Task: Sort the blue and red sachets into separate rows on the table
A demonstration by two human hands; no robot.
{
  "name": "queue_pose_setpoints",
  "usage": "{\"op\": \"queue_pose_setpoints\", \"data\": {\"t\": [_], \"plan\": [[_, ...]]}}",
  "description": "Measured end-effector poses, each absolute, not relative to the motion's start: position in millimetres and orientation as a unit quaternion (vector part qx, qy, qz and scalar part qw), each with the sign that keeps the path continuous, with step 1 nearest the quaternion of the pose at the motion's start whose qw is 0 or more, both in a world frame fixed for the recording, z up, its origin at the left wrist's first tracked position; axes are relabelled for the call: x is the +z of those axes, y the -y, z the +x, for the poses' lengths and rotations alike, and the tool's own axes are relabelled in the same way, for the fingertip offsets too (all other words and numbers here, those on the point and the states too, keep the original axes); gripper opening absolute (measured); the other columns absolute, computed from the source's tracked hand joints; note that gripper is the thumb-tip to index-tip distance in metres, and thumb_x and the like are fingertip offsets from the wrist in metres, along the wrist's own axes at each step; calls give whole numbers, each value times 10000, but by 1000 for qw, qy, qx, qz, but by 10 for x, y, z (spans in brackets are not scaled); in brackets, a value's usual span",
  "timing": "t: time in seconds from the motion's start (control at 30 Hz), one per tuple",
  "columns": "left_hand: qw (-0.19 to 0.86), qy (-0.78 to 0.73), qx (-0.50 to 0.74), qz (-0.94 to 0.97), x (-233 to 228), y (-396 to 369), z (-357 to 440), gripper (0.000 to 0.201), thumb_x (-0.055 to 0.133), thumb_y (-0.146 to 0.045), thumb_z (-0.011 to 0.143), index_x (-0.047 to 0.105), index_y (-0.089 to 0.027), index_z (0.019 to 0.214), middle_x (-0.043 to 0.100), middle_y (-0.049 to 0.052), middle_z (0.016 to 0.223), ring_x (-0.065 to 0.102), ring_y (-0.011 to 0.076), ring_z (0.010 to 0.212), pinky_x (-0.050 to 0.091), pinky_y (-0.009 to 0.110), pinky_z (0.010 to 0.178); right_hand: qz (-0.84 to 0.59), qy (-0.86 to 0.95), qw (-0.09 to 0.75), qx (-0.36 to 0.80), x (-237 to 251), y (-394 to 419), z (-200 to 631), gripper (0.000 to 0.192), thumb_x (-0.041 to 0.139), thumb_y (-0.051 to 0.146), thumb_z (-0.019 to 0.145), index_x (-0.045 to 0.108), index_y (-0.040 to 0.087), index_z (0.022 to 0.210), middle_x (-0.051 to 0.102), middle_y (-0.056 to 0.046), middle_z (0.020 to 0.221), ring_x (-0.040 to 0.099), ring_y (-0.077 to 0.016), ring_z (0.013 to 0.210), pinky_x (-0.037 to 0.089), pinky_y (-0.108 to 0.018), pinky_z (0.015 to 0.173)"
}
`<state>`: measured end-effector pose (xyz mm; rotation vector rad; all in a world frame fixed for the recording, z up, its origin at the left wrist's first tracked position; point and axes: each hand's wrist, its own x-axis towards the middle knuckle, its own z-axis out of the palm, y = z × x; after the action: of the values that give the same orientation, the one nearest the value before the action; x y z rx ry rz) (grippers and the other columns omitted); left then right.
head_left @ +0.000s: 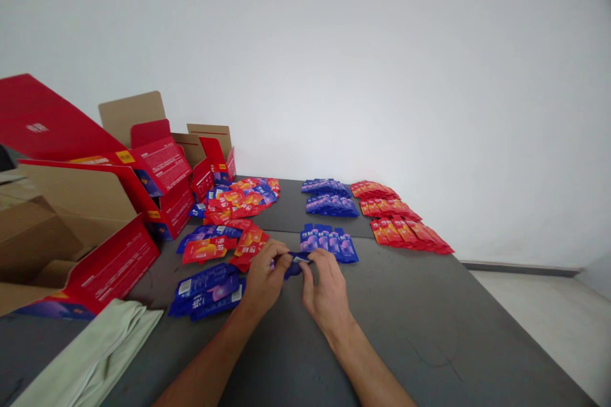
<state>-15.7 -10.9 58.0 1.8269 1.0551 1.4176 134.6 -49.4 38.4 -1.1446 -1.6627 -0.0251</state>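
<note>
Between my two hands is a dark blue sachet (294, 265), partly covered by the fingers. My left hand (267, 270) pinches its left side, and my right hand (325, 283) grips its right edge between thumb and fingers. Just beyond them lies an overlapping row of blue sachets (329, 241) with purple print. To the left of my left hand is a loose pile of blue sachets (210, 289), some with white labels showing. Red-orange sachets (251, 245) lie right behind that hand.
Several open red boxes (114, 261) stand along the left. A mixed heap of red and blue sachets (243, 197) lies farther back. More blue rows (331, 205) and fanned red rows (405, 233) are at the back right. A pale green cloth (95, 356) lies front left.
</note>
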Motion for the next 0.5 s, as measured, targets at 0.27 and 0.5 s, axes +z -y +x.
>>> {"op": "queue_pose_setpoints", "data": {"t": [0.27,0.5], "plan": [[355,-418,442,710,573,69,-210,94,622,-287,777,639,-195,763,579,-12,719,506,142,676,363,245,624,-489,694,508,146,434,490,1443,89,503,230,916,577,211,871,607,-20,839,567,-161,781,441,-270,735],[420,-435,474,640,524,92,-155,167,599,-318,793,583,-189,690,533,-28,643,491,129,626,351,228,578,-485,599,574,278,426,491,1325,193,603,365,867,583,203,971,586,4,802,523,-139,713,430,-246,670]]}}
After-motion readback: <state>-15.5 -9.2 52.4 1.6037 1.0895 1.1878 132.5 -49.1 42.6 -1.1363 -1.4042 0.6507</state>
